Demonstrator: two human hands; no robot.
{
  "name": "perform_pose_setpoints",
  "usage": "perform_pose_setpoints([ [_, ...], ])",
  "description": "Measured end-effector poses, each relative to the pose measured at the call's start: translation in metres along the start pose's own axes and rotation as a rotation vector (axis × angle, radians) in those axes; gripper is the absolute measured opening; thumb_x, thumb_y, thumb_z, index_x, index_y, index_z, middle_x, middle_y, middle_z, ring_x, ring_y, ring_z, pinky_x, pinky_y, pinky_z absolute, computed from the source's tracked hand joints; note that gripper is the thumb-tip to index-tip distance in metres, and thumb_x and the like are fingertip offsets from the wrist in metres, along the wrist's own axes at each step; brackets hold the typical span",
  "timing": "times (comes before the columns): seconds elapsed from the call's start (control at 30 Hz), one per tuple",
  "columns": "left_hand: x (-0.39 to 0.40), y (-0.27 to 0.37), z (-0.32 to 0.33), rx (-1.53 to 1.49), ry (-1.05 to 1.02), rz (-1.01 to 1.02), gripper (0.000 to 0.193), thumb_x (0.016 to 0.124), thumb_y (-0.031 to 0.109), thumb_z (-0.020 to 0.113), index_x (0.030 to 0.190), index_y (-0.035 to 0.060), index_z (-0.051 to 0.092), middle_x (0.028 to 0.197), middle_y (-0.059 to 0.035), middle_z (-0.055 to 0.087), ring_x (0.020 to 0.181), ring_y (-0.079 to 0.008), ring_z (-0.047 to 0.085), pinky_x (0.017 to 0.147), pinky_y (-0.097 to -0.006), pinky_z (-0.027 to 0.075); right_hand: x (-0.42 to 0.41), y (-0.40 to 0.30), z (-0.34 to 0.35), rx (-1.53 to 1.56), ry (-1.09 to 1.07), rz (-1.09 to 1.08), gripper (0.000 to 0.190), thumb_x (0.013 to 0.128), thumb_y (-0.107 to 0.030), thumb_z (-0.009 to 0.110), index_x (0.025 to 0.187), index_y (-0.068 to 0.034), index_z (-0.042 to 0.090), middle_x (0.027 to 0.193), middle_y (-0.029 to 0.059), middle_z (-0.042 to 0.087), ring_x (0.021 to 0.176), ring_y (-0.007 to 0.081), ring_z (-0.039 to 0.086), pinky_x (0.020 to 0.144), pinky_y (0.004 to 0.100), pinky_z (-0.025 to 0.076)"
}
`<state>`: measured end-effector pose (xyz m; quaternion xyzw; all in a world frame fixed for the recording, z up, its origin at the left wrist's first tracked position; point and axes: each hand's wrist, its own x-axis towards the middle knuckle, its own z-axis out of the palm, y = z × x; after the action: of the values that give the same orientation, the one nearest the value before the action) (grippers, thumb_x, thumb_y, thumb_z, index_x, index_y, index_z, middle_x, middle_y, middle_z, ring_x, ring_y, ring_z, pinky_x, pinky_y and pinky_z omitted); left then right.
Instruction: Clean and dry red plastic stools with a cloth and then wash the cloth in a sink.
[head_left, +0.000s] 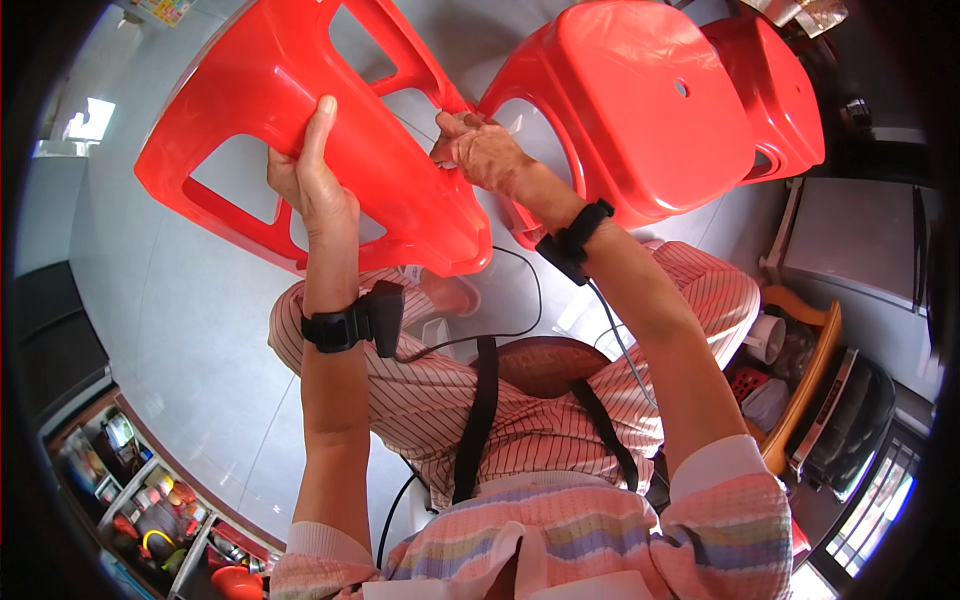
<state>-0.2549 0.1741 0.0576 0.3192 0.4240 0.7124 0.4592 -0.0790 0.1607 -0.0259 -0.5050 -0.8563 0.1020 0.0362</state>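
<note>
A red plastic stool (375, 165) is tipped over before me. My left hand (315, 172) grips its side, the thumb flat on the outer face and the fingers hidden behind an opening. My right hand (484, 150) has its fingers curled in at the stool's edge. Whether a small thing is in those fingers is hidden. Just right of that hand a second red plastic stool (652, 97) has its seat, with a round hole, facing me. Part of a third red stool (780, 97) shows behind it.
A cable (540, 289) runs from a black band (334, 330) on my left wrist over my lap. Below left stands an open shelf unit (135, 480) with mixed goods. A wooden frame (814, 367) and a white mug-like vessel (766, 337) are at right. Tiled floor (180, 300) lies around.
</note>
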Motion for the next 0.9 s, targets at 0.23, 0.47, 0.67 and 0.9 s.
perform_pose_setpoints([
  [0.23, 0.006, 0.003, -0.003, -0.007, -0.01, -0.017, 0.037, 0.072, 0.012, 0.067, 0.104, 0.0032, 0.054, 0.099, -0.0108, 0.058, 0.086, -0.0205, 0.06, 0.069, -0.0337, 0.055, -0.021, 0.01, -0.001, 0.277, 0.239, 0.192, 0.028, 0.076, -0.01, 0.059, 0.101, -0.021, 0.059, 0.1, 0.0036, 0.048, 0.093, 0.0194, 0.055, 0.075, 0.035, 0.048],
  [0.47, 0.007, 0.006, -0.002, -0.028, 0.02, -0.048, 0.038, 0.07, 0.013, 0.069, 0.104, 0.0029, 0.053, 0.1, -0.011, 0.058, 0.087, -0.0208, 0.06, 0.069, -0.034, 0.055, 0.0, 0.02, -0.013, 0.036, 0.093, 0.01, 0.022, 0.078, -0.015, 0.053, 0.098, -0.021, 0.061, 0.102, 0.0024, 0.045, 0.094, 0.0232, 0.053, 0.073, 0.0347, 0.048],
  [0.67, 0.004, 0.006, -0.002, -0.033, 0.075, -0.019, 0.028, 0.067, 0.006, 0.07, 0.093, 0.0018, 0.059, 0.091, -0.0085, 0.061, 0.08, -0.0174, 0.059, 0.07, -0.0298, 0.051, -0.002, 0.006, -0.024, 0.2, -0.08, -0.047, 0.032, 0.069, 0.0, 0.058, 0.096, -0.017, 0.061, 0.095, 0.0029, 0.044, 0.096, 0.0195, 0.051, 0.079, 0.0346, 0.046],
  [0.9, 0.006, 0.004, -0.003, -0.011, 0.041, -0.008, 0.029, 0.067, 0.008, 0.07, 0.093, 0.0021, 0.059, 0.09, -0.0088, 0.061, 0.079, -0.0178, 0.059, 0.07, -0.0293, 0.051, -0.032, -0.007, -0.021, 0.288, 0.034, -0.171, 0.04, 0.062, 0.007, 0.056, 0.093, -0.018, 0.061, 0.093, 0.003, 0.043, 0.095, 0.0208, 0.05, 0.075, 0.0362, 0.047],
])
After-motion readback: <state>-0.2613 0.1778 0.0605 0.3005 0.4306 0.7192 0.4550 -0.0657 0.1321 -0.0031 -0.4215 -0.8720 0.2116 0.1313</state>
